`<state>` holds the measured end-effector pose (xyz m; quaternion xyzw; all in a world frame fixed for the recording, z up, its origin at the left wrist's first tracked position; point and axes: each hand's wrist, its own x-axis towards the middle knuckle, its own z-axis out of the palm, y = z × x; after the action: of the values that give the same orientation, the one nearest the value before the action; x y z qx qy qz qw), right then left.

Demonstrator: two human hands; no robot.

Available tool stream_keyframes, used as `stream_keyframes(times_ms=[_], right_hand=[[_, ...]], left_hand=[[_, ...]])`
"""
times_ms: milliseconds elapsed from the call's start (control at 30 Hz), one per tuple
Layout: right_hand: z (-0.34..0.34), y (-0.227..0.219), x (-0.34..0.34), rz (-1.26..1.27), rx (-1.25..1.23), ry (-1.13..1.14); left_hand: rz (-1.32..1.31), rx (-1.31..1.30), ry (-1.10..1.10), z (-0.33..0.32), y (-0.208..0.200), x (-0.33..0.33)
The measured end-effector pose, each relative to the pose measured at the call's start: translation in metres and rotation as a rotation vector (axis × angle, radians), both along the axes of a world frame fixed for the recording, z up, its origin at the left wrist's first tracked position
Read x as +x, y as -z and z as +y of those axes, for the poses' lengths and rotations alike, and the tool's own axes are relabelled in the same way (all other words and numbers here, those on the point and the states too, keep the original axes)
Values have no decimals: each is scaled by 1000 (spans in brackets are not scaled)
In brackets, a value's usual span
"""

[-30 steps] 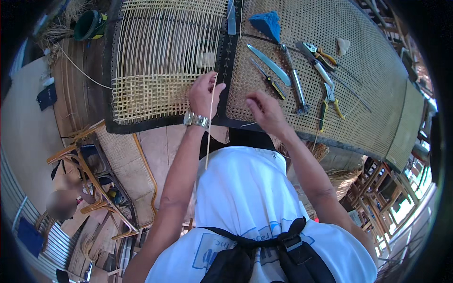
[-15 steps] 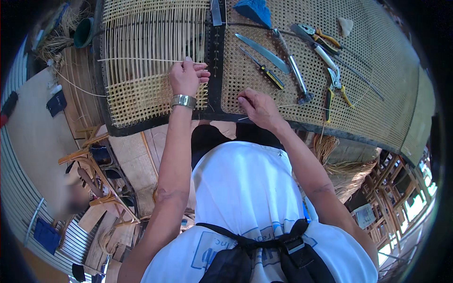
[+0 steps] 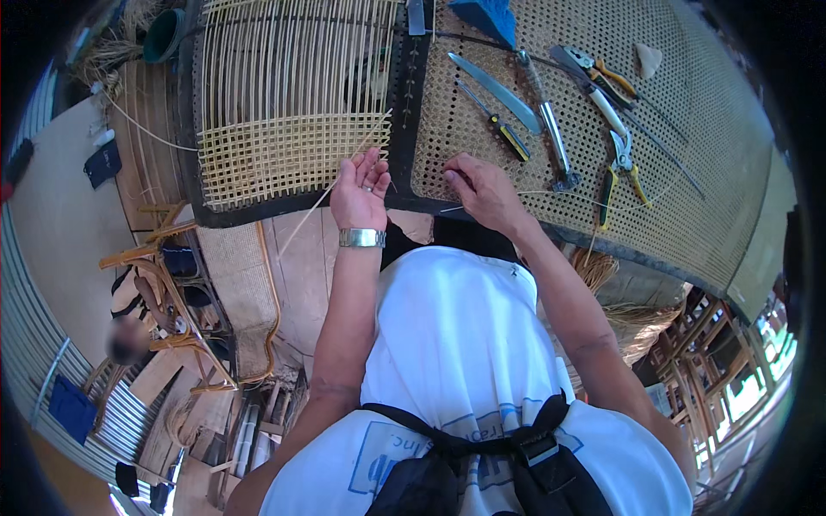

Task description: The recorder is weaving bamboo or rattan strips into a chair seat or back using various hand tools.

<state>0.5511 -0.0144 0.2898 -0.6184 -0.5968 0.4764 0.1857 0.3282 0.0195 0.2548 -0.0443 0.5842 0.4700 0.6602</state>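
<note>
My left hand (image 3: pixel 360 191), palm turned up and a watch on its wrist, pinches a thin pale cane strip (image 3: pixel 303 225) between thumb and fingers. The strip slants across the near edge of a half-woven cane panel (image 3: pixel 284 155). Its near rows are an open grid; beyond them run bare lengthwise strands. My right hand (image 3: pixel 483 191) is closed with curled fingers above the dark frame's near edge. A thin light tip pokes out below its fingers, and a pale strand (image 3: pixel 568 196) trails to its right; what the fingers grip is partly hidden.
On the finished cane webbing (image 3: pixel 671 163) at right lie a knife (image 3: pixel 495 93), a screwdriver (image 3: pixel 509 138), a hammer (image 3: pixel 549 129), pliers (image 3: pixel 594 69), pruning shears (image 3: pixel 618 163) and a blue cloth (image 3: pixel 486 19). A person and wooden chair frames (image 3: pixel 189 318) are at lower left.
My left hand has come down toward me from the bare strands to the near edge. The strip it holds, which lay across the strands, now slants over the edge. My right hand has barely moved.
</note>
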Motion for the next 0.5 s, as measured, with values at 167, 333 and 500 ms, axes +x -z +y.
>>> stream_keyframes(times_ms=[167, 333, 500], right_hand=[[0, -4, 1, -33, -40, 0], [2, -9, 6, 69, -71, 31], [16, -12, 1, 127, -83, 176]], left_hand=[[40, -14, 30, -28, 4, -19], [35, -12, 29, -33, 4, -23], [525, 125, 157, -17, -59, -14]])
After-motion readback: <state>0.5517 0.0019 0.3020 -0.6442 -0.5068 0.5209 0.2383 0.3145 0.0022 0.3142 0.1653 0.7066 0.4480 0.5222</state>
